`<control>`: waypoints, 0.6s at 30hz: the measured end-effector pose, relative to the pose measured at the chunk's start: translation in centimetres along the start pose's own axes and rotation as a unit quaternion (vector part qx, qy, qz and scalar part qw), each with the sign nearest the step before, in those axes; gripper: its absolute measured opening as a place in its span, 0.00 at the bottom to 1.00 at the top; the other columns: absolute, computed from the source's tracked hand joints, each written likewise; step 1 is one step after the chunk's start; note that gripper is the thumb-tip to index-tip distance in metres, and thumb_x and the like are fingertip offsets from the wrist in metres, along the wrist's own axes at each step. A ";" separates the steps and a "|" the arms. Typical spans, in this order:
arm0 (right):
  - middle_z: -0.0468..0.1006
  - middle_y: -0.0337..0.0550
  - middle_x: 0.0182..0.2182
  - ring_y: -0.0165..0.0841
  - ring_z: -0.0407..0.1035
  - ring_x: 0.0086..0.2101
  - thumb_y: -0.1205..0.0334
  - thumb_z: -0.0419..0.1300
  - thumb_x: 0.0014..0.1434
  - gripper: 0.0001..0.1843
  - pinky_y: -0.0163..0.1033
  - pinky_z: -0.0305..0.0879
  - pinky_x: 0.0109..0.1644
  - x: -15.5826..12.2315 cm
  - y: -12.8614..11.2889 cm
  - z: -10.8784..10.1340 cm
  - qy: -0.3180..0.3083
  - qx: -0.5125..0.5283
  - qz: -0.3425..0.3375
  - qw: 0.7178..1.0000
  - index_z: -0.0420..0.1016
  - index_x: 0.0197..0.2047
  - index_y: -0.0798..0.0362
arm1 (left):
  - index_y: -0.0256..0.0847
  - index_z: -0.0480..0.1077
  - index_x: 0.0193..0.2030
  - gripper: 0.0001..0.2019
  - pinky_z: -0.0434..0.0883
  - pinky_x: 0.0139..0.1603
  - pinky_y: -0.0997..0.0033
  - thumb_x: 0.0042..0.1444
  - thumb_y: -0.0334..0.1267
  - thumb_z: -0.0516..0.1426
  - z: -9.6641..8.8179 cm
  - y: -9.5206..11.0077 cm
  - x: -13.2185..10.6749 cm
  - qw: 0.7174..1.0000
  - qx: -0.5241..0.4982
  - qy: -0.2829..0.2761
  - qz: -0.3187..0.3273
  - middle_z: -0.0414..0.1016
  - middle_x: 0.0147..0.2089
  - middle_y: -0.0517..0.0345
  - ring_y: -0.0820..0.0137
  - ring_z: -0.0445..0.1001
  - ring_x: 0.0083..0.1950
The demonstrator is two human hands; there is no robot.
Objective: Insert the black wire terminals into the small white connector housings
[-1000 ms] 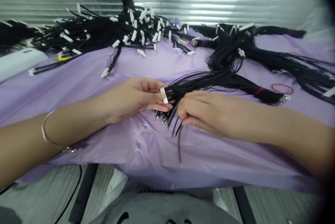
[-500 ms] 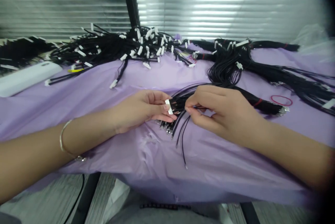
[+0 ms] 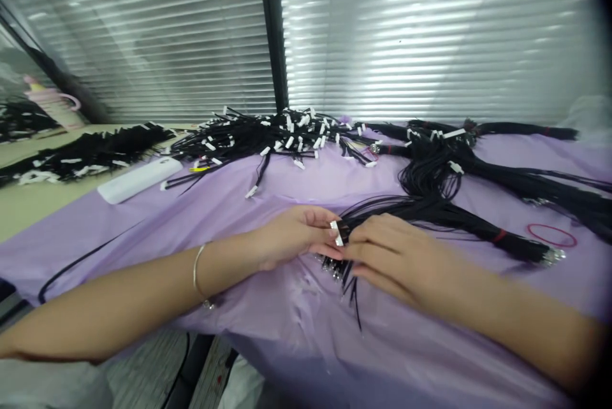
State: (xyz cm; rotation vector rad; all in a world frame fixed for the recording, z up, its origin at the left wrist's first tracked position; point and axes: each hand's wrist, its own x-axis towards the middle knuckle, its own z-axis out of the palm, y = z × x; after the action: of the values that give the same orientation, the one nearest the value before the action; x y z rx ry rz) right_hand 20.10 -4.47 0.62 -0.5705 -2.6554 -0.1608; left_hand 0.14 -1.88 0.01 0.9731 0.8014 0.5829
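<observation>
Between the thumb and fingers of my left hand is a small white connector with black wires running out of it to the right. My right hand is closed on the wires close to the connector; its fingertips are partly hidden behind the hand. Under both hands, loose black wires with small metal ends hang toward the front. A bundle of black wires, tied with a red band, lies to the right behind my right hand, its metal ends pointing right.
A heap of black wires with white connectors lies along the back. A white oblong object rests at left on the purple sheet. At right are a red rubber band and more wire bundles. A pink bottle stands far left.
The camera view has swung left and up, showing more of the table at left. My right hand has moved closer to the connector, which my left hand still holds.
</observation>
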 end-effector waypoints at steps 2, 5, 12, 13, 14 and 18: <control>0.73 0.42 0.38 0.33 0.64 0.41 0.66 0.51 0.62 0.09 0.41 0.62 0.44 0.1 0.3 0.1 -0.069 0.043 -0.018 0.996 0.72 0.38 0.53 | 0.31 0.71 0.36 0.10 0.71 0.42 0.73 0.46 0.29 0.63 0.0 -0.1 0.0 1.000 -0.004 0.002 -0.001 0.74 0.33 0.56 0.75 0.75 0.33; 0.73 0.43 0.39 0.34 0.63 0.42 0.67 0.48 0.63 0.09 0.42 0.61 0.46 0.0 0.4 0.0 -0.108 0.060 -0.026 0.992 0.70 0.39 0.54 | 0.32 0.71 0.36 0.10 0.71 0.42 0.74 0.45 0.31 0.63 0.0 -0.1 0.0 1.000 -0.005 -0.003 0.005 0.73 0.31 0.58 0.76 0.74 0.32; 0.70 0.45 0.30 0.31 0.64 0.30 0.68 0.49 0.61 0.07 0.36 0.63 0.32 -0.2 -0.7 -0.2 0.010 0.018 0.069 0.997 0.67 0.35 0.58 | 0.32 0.71 0.37 0.06 0.71 0.44 0.73 0.51 0.30 0.59 0.2 0.1 -0.1 0.999 0.032 -0.004 0.005 0.74 0.33 0.56 0.74 0.75 0.34; 0.69 0.44 0.29 0.30 0.64 0.28 0.67 0.49 0.61 0.07 0.36 0.62 0.30 -0.2 -0.7 -0.2 0.020 0.014 0.077 0.997 0.67 0.34 0.58 | 0.32 0.70 0.37 0.06 0.71 0.44 0.72 0.50 0.29 0.60 0.3 0.1 -0.2 0.999 0.037 -0.001 0.006 0.75 0.33 0.55 0.74 0.75 0.34; 0.68 0.43 0.29 0.30 0.63 0.28 0.67 0.50 0.61 0.06 0.35 0.61 0.29 -0.2 -0.7 -0.1 0.028 0.012 0.082 0.996 0.67 0.35 0.57 | 0.33 0.70 0.36 0.06 0.71 0.45 0.71 0.50 0.29 0.60 0.3 0.1 -0.2 0.999 0.040 0.002 0.007 0.75 0.34 0.55 0.74 0.75 0.34; 0.67 0.43 0.32 0.29 0.63 0.32 0.73 0.52 0.57 0.11 0.34 0.62 0.33 -0.4 -0.5 0.0 0.063 0.063 0.102 0.991 0.64 0.45 0.57 | 0.33 0.70 0.36 0.07 0.72 0.45 0.70 0.48 0.25 0.59 0.5 0.3 -0.3 0.999 0.050 0.011 0.006 0.74 0.31 0.57 0.74 0.75 0.34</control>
State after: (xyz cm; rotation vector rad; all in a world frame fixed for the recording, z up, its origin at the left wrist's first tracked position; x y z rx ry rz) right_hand 20.21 -5.01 0.48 -0.7584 -2.4460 0.0288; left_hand 0.37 -2.19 0.49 1.0657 0.8505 0.5688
